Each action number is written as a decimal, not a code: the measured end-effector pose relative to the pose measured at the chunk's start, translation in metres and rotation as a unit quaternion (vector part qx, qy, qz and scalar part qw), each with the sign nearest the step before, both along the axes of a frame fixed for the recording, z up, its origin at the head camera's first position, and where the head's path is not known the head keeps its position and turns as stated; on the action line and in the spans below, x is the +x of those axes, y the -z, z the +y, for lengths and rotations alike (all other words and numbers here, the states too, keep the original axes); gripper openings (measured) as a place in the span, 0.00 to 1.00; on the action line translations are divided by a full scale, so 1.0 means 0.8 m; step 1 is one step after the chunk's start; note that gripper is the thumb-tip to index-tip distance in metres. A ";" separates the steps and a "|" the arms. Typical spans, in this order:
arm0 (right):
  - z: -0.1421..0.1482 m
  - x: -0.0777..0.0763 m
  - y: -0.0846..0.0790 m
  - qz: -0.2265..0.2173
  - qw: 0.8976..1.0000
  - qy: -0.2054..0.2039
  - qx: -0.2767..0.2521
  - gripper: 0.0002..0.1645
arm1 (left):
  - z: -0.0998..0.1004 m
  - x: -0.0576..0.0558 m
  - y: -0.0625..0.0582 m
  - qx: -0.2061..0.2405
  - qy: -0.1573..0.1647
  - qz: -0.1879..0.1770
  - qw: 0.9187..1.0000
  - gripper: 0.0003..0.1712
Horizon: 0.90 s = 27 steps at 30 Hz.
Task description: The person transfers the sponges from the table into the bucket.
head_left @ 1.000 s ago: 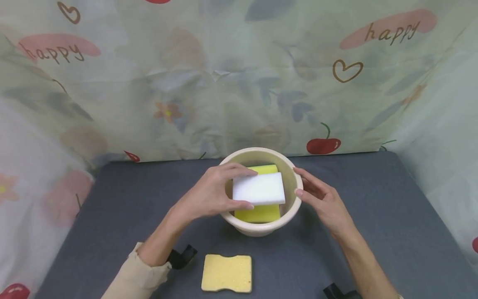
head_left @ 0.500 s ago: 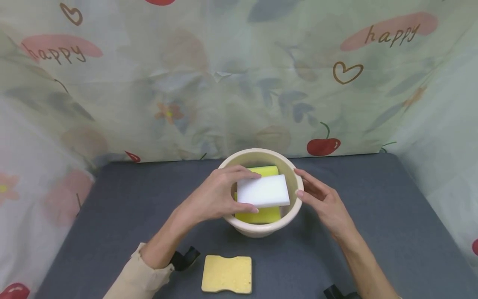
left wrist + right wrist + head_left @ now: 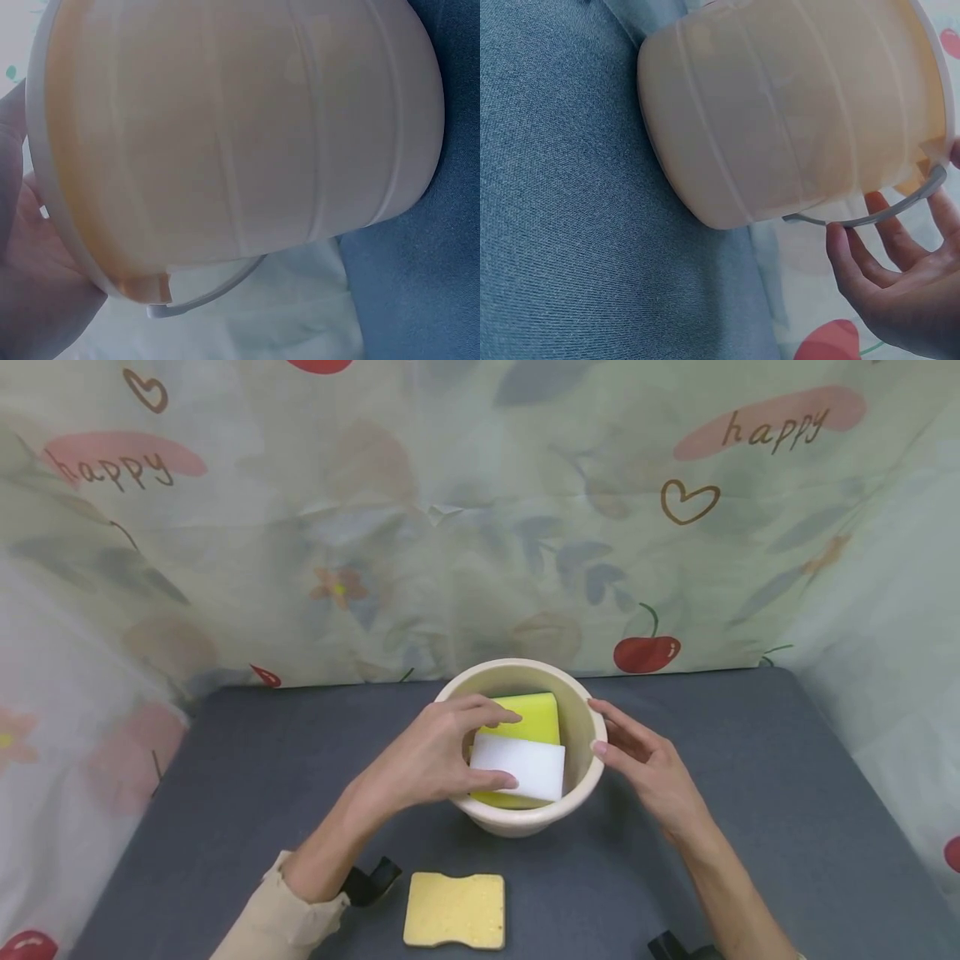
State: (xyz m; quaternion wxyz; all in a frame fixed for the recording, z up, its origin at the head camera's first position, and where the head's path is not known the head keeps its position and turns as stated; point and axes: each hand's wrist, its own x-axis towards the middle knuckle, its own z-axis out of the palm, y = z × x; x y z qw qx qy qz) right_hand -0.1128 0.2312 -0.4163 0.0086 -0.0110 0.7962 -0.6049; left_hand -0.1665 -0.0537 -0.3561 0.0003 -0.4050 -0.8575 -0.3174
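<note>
A cream bucket [image 3: 517, 818] stands on the table. Inside it a white sponge block [image 3: 525, 767] lies across bright yellow sponges [image 3: 528, 714]; how many lie underneath is hidden. My left hand [image 3: 438, 747] reaches over the bucket's left rim, thumb and fingers spread apart, the thumb over the white sponge and the fingertips above the yellow one. On the right side my right hand [image 3: 652, 768] holds the bucket's rim with thumb and forefinger. In the right wrist view, fingers of the right hand [image 3: 907, 277] curl by the grey bail handle [image 3: 885, 214].
A pale yellow sponge [image 3: 454, 910] with notched sides lies on the dark table [image 3: 300, 727] in front of the bucket. Printed curtains [image 3: 450, 568] close off the back and both sides. A black strap [image 3: 371, 882] hangs by the left wrist.
The white sponge block has left my left hand's grip and dropped lower onto the yellow sponges, nearer the front. The left fingers have spread. My right hand stays at the rim.
</note>
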 end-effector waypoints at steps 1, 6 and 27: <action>0.000 0.000 0.000 0.000 1.000 0.000 0.000 0.36 | -0.001 0.000 0.000 0.003 0.000 0.002 1.000 0.36; -0.001 0.000 0.000 0.003 1.000 0.000 0.002 0.35 | -0.007 0.002 0.002 0.021 0.005 0.022 1.000 0.34; -0.001 0.000 0.000 0.001 1.000 -0.001 -0.001 0.34 | -0.051 0.028 0.004 0.149 -0.007 0.079 0.986 0.27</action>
